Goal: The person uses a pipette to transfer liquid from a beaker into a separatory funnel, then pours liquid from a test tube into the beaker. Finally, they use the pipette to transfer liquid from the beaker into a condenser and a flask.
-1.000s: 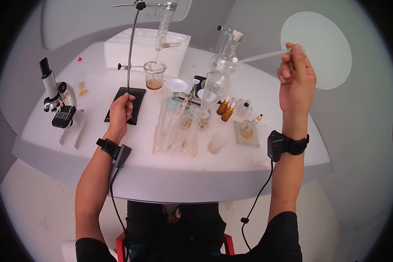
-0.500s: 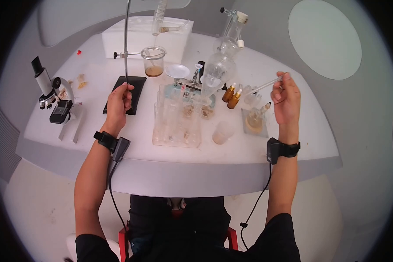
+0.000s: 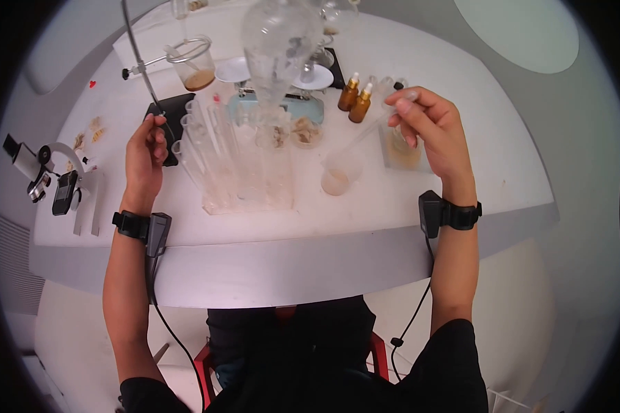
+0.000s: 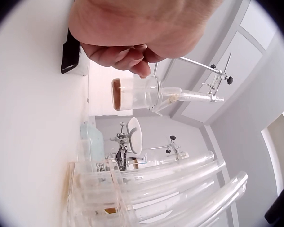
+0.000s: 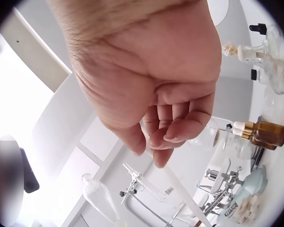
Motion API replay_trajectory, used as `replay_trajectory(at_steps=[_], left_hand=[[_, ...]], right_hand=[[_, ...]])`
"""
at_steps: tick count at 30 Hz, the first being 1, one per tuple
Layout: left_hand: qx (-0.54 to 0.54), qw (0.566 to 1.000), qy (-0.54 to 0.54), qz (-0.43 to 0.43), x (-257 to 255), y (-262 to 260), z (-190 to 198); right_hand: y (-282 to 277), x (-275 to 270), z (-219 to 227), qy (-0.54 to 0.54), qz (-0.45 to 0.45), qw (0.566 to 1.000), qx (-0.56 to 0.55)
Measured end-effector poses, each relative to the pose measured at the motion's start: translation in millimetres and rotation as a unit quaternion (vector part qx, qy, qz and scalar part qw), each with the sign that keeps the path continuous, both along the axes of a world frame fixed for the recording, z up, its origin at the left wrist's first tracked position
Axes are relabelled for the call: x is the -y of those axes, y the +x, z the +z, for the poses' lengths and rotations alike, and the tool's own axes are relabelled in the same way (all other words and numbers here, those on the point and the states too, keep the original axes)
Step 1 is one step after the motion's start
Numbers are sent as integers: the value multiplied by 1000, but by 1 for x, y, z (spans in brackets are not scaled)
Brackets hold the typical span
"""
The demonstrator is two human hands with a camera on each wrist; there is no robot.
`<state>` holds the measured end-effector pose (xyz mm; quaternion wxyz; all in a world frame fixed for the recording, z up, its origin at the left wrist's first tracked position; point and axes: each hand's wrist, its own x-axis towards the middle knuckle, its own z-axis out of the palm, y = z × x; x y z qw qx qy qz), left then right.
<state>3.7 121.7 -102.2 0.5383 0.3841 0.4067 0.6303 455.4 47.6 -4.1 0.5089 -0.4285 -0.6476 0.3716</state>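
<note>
My left hand [image 3: 145, 162] grips the metal pole [image 3: 141, 62] of a lab stand low down, above its black base [image 3: 179, 113]. A ring on that stand carries a beaker [image 4: 128, 92] with brown liquid at the bottom. In my right hand [image 3: 437, 131], thumb and fingers pinch a slender translucent tube [image 5: 182, 191]. It slants down to the left, its lower end over a small cloudy plastic cup [image 3: 341, 173] in the head view. Beneath the right hand, partly hidden, a glass spirit lamp [image 3: 401, 153] stands on a square pad.
A rack [image 3: 248, 199] of test tubes stands between the hands. Behind it are a pale blue balance [image 3: 303, 109] and a large glass separating funnel [image 3: 279, 41]. Two amber dropper bottles [image 3: 359, 103] stand near the right hand. A microscope [image 3: 65, 182] is at the far left.
My right hand has come down from high on the right with the tube, which now points toward the cup. My left hand still holds the pole. The head view has tilted lower.
</note>
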Motion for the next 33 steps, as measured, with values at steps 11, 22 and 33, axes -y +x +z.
replay_trajectory(at_steps=[11, 22, 33], left_hand=[[47, 998, -5, 44, 3, 14, 5], [49, 998, 11, 27, -2, 1, -3], [48, 998, 7, 32, 1, 6, 1]], right_hand=[[-8, 5, -4, -55, 41, 991, 113], [-11, 1, -12, -50, 43, 989, 129], [-13, -2, -17, -51, 51, 989, 133]])
